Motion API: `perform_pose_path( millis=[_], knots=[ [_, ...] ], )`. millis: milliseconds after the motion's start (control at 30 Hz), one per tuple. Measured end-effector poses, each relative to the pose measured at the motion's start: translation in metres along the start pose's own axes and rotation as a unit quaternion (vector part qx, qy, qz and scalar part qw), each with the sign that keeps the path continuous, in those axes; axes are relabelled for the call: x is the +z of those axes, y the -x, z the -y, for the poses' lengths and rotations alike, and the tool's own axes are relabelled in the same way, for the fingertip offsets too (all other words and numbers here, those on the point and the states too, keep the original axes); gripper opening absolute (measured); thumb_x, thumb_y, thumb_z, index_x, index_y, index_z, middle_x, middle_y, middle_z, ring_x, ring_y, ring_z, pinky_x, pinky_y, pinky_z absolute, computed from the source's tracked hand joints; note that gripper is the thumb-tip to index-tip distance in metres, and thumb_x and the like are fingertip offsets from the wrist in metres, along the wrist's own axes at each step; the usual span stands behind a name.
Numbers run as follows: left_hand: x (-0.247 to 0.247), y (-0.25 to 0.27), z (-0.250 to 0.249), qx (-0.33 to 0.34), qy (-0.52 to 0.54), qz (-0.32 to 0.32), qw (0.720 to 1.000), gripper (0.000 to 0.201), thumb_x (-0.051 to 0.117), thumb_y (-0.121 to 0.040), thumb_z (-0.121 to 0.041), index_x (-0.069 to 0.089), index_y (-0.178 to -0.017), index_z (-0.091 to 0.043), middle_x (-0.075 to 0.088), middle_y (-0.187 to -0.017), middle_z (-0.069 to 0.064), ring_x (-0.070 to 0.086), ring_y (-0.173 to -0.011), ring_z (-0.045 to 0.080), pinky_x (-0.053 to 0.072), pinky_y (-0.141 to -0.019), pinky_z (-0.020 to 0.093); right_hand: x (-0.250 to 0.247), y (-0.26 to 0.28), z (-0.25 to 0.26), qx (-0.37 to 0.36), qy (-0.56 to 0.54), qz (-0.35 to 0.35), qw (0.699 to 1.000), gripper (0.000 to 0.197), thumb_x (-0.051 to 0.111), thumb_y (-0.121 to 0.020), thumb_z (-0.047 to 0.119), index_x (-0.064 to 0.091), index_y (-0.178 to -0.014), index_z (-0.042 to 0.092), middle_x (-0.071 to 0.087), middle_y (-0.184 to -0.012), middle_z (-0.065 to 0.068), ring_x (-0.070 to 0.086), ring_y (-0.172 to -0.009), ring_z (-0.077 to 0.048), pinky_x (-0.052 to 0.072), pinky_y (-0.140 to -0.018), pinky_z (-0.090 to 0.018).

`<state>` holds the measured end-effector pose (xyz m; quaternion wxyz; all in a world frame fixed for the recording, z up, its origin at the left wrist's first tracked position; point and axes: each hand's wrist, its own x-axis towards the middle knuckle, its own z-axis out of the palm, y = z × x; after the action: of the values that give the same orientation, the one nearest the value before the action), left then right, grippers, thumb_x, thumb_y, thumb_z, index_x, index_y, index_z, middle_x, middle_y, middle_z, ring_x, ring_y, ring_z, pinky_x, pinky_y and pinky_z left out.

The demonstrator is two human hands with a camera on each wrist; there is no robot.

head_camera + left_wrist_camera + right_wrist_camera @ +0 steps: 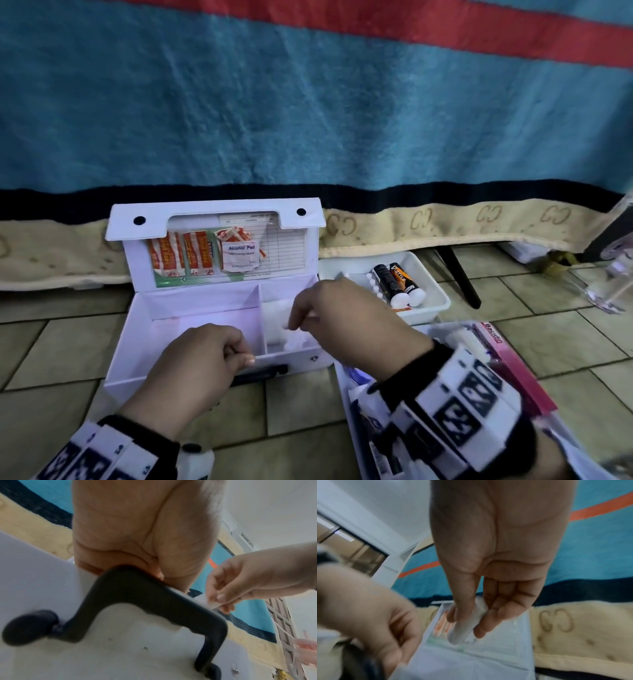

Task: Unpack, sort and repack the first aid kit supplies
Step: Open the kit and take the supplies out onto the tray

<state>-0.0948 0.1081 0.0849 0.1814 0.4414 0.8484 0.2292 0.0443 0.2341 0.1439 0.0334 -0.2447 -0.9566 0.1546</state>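
The white first aid box stands open on the tiled floor, its lid upright with plasters and an alcohol pad tucked inside. My left hand grips the box's front wall just above the black handle. Over the right compartment, my right hand pinches a small white wrapped roll between thumb and fingers. The same roll shows at the box rim in the left wrist view. More white packets lie in that compartment; the left compartment looks bare.
A white tray behind the box on the right holds orange-and-black tubes. Another white container at front right holds a pink box. A blanket-covered bed edge and a black leg stand behind.
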Motion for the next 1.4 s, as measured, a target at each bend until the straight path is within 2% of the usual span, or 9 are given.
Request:
perform_pose_path(
  millis=[100, 267, 433, 633, 900, 1000, 1133, 1233, 1400],
  knots=[
    [-0.001, 0.000, 0.001, 0.000, 0.000, 0.004, 1.000, 0.016, 0.070, -0.081, -0.032, 0.066, -0.067, -0.027, 0.068, -0.071, -0.008, 0.059, -0.072, 0.005, 0.049, -0.069, 0.027, -0.018, 0.028, -0.027, 0.081, -0.156, -0.065, 0.982, 0.011, 0.064, -0.085, 0.021, 0.057, -0.081, 0.028, 0.051, -0.060, 0.009, 0.045, -0.046, -0.004, 0.036, -0.047, -0.018],
    [-0.002, -0.003, 0.001, 0.000, -0.004, 0.020, 1.000, 0.017, 0.071, -0.081, -0.031, 0.066, -0.064, -0.027, 0.068, -0.069, -0.006, 0.060, -0.070, 0.006, 0.050, -0.069, 0.029, -0.028, 0.071, -0.098, 0.246, -0.152, -0.217, 0.932, 0.016, 0.075, -0.075, 0.019, 0.065, -0.086, 0.020, 0.062, -0.062, 0.005, 0.055, -0.051, -0.002, 0.038, -0.049, -0.016],
    [-0.002, -0.002, -0.001, 0.004, -0.006, 0.020, 1.000, 0.021, 0.072, -0.080, -0.031, 0.065, -0.060, -0.031, 0.067, -0.067, -0.008, 0.058, -0.068, 0.004, 0.045, -0.062, 0.024, -0.009, 0.094, -0.133, 0.364, -0.023, -0.145, 0.920, 0.013, 0.075, -0.066, 0.015, 0.064, -0.074, 0.018, 0.064, -0.067, 0.002, 0.058, -0.063, -0.018, 0.042, -0.053, -0.025],
    [-0.003, -0.003, -0.001, 0.000, 0.001, 0.027, 1.000, 0.020, 0.073, -0.079, -0.030, 0.066, -0.061, -0.031, 0.067, -0.067, -0.007, 0.059, -0.069, 0.005, 0.047, -0.066, 0.025, 0.007, 0.085, -0.142, 0.371, 0.031, -0.101, 0.922, 0.025, 0.070, -0.071, 0.015, 0.046, -0.065, 0.020, 0.049, -0.061, 0.004, 0.049, -0.059, -0.019, 0.027, -0.044, -0.022],
    [-0.001, -0.001, -0.001, 0.002, 0.006, 0.016, 1.000, 0.019, 0.072, -0.080, -0.031, 0.065, -0.062, -0.030, 0.066, -0.068, -0.009, 0.057, -0.069, 0.003, 0.043, -0.060, 0.022, 0.004, 0.080, -0.133, 0.398, 0.103, -0.031, 0.911, 0.023, 0.064, -0.079, 0.026, 0.046, -0.065, 0.024, 0.056, -0.073, 0.003, 0.058, -0.075, -0.021, 0.038, -0.061, -0.024],
    [0.001, -0.002, -0.001, 0.012, -0.006, 0.007, 1.000, 0.018, 0.071, -0.081, -0.030, 0.065, -0.063, -0.029, 0.065, -0.067, -0.010, 0.056, -0.068, 0.002, 0.038, -0.058, 0.020, -0.010, 0.072, -0.113, 0.364, 0.104, -0.064, 0.923, 0.019, 0.065, -0.078, 0.034, 0.054, -0.071, 0.022, 0.060, -0.075, 0.000, 0.062, -0.076, -0.023, 0.042, -0.060, -0.025],
    [-0.001, -0.004, 0.000, 0.008, -0.006, 0.016, 1.000, 0.017, 0.070, -0.082, -0.030, 0.066, -0.065, -0.028, 0.067, -0.070, -0.011, 0.058, -0.069, 0.000, 0.042, -0.061, 0.019, -0.031, 0.042, -0.061, 0.223, 0.056, -0.056, 0.972, 0.015, 0.061, -0.083, 0.038, 0.058, -0.074, 0.027, 0.060, -0.076, 0.004, 0.059, -0.079, -0.018, 0.046, -0.065, -0.027],
    [-0.001, -0.003, 0.000, 0.008, -0.003, 0.017, 1.000, 0.017, 0.070, -0.082, -0.030, 0.067, -0.065, -0.028, 0.068, -0.070, -0.011, 0.058, -0.070, 0.000, 0.043, -0.061, 0.017, -0.024, 0.012, -0.032, 0.110, 0.062, -0.006, 0.992, 0.015, 0.055, -0.087, 0.033, 0.063, -0.097, 0.027, 0.066, -0.101, 0.003, 0.060, -0.099, -0.019, 0.046, -0.076, -0.028],
    [-0.001, -0.004, -0.001, 0.002, 0.000, 0.015, 1.000, 0.015, 0.070, -0.081, -0.031, 0.067, -0.067, -0.027, 0.067, -0.070, -0.011, 0.058, -0.071, 0.001, 0.044, -0.062, 0.020, 0.005, -0.032, -0.016, -0.006, 0.124, 0.140, 0.982, 0.049, 0.045, -0.089, 0.002, 0.045, -0.132, 0.025, 0.047, -0.137, 0.000, 0.047, -0.123, -0.021, 0.041, -0.095, -0.033]
  ],
)
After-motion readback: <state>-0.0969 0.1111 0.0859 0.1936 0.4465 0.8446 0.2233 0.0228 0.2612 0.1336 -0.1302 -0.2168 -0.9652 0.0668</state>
